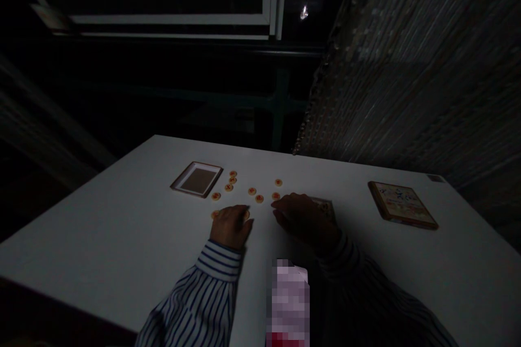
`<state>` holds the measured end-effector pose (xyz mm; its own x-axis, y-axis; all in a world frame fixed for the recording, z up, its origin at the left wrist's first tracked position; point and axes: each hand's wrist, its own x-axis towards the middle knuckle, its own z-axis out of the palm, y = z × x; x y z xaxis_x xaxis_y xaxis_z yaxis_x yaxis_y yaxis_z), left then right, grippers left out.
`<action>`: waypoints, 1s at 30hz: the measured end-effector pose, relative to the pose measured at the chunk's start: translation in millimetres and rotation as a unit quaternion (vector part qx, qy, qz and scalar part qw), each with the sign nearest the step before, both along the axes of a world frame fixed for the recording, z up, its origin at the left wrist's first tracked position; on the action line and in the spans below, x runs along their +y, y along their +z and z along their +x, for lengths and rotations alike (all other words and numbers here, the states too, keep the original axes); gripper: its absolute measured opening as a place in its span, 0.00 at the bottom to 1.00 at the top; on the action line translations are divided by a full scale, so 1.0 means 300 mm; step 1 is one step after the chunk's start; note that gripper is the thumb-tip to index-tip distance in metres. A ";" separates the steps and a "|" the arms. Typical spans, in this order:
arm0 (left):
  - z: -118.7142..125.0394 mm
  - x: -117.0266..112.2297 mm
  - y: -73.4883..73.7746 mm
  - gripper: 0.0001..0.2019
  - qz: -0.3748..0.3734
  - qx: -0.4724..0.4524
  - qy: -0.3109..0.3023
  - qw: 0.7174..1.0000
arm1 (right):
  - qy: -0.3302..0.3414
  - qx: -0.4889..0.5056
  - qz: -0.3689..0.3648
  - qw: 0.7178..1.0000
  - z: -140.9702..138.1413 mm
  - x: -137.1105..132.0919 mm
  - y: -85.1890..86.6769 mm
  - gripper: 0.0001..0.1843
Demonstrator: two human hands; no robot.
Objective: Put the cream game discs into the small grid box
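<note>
Several small round yellow tokens [252, 191] with red marks lie scattered on a white table [122, 227]. My left hand [231, 225] rests knuckles up among the nearest tokens, its fingers curled down, and what they cover is hidden. My right hand [303, 218] lies beside it, fingers bent toward a token [275, 196]. It partly covers a flat card-like piece [325, 207]. Both arms wear striped sleeves.
An open shallow box tray [197, 179] with a brown inside sits left of the tokens. A printed box lid [402, 205] lies at the right. A woven wall hanging [407, 65] rises behind the table's right side. The room is dark.
</note>
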<state>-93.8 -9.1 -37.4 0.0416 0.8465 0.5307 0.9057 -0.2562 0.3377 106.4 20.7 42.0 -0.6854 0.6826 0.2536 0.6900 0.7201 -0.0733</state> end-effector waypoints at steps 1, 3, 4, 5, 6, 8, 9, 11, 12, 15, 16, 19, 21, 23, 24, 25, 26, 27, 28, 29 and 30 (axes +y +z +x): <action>0.001 -0.001 0.000 0.14 -0.003 0.004 0.005 1.000 | 0.000 -0.002 -0.001 1.000 0.001 0.000 0.001 0.13; 0.002 -0.003 0.000 0.14 -0.012 0.011 0.014 1.000 | -0.001 -0.006 -0.005 1.000 0.004 0.000 0.003 0.14; 0.001 -0.004 -0.001 0.14 -0.017 0.015 0.018 1.000 | 0.000 -0.006 -0.007 1.000 0.005 0.000 0.005 0.14; 0.000 -0.004 -0.002 0.14 -0.023 0.018 0.022 0.999 | 0.002 -0.006 -0.010 1.000 0.006 -0.001 0.006 0.14; -0.001 -0.004 -0.003 0.14 -0.027 0.020 0.025 0.999 | 0.005 -0.004 -0.012 1.000 0.007 -0.001 0.006 0.14; -0.002 -0.001 -0.006 0.15 -0.038 0.021 0.030 0.999 | 0.009 0.001 -0.011 1.000 0.009 -0.002 0.007 0.15; -0.003 0.000 -0.008 0.15 -0.043 0.021 0.033 0.998 | 0.010 0.004 -0.010 1.000 0.010 -0.002 0.006 0.15; -0.006 0.004 -0.013 0.15 -0.054 0.017 0.037 0.998 | 0.011 0.007 -0.008 1.000 0.011 -0.001 0.002 0.15; -0.007 0.006 -0.016 0.15 -0.058 0.013 0.038 0.998 | 0.011 0.008 -0.009 1.000 0.012 0.000 0.000 0.15; -0.013 0.009 -0.019 0.14 -0.066 0.011 0.037 0.997 | 0.010 0.007 -0.015 1.000 0.014 0.004 -0.006 0.15; -0.015 0.009 -0.019 0.15 -0.070 0.015 0.036 0.997 | 0.009 0.005 -0.016 1.000 0.014 0.004 -0.006 0.15; -0.017 0.008 -0.016 0.15 -0.076 0.026 0.033 0.996 | 0.014 0.004 -0.016 1.000 0.015 0.003 -0.002 0.15; -0.014 0.008 -0.014 0.14 -0.064 0.021 0.040 0.997 | 0.013 0.002 -0.016 1.000 0.015 0.001 0.003 0.15; -0.011 0.007 -0.012 0.14 -0.048 0.014 0.046 0.998 | 0.007 -0.006 -0.015 1.000 0.015 -0.001 0.009 0.15; -0.010 0.008 -0.011 0.14 -0.042 0.012 0.047 0.998 | 0.003 -0.009 -0.014 1.000 0.015 -0.001 0.011 0.15; -0.009 0.008 -0.010 0.14 -0.036 0.012 0.047 0.998 | 0.000 -0.012 -0.013 1.000 0.016 -0.002 0.012 0.15; -0.008 0.008 -0.009 0.14 -0.032 0.014 0.043 0.998 | -0.002 -0.013 -0.012 1.000 0.018 -0.002 0.014 0.15; -0.008 0.008 -0.008 0.14 -0.027 0.016 0.040 0.999 | -0.004 -0.014 -0.011 1.000 0.019 -0.002 0.015 0.15; -0.008 0.007 -0.006 0.15 -0.022 0.017 0.038 0.999 | -0.007 -0.014 -0.010 1.000 0.022 -0.002 0.016 0.15; -0.008 0.006 -0.005 0.15 -0.016 0.018 0.037 0.999 | -0.009 -0.015 -0.010 1.000 0.024 -0.003 0.018 0.15; -0.009 0.006 -0.003 0.15 -0.008 0.017 0.035 0.999 | -0.010 -0.015 -0.011 1.000 0.027 -0.003 0.021 0.15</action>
